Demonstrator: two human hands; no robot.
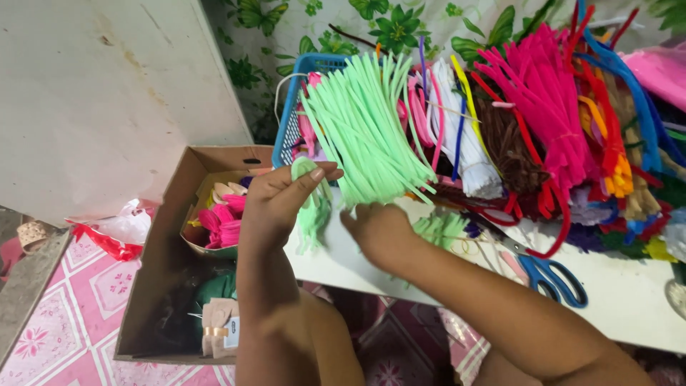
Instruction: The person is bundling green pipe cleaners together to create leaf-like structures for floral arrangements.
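Up close: 2 hands, left hand point(275, 204), right hand point(379, 229), 1 scissors point(550, 275).

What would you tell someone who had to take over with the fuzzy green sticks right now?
Left hand: raised over the table edge, fingers pinched on a small bent clump of light green pipe cleaners.
Right hand: reaching to the cut ends of the big green bundle; whether it grips a piece cannot be told.
The big bundle leans out of the blue basket. More green pieces lie on the white table, with blue-handled scissors to the right.
Done: some green pieces lie loose, one clump is in hand.
Left: most green sticks are bundled together.
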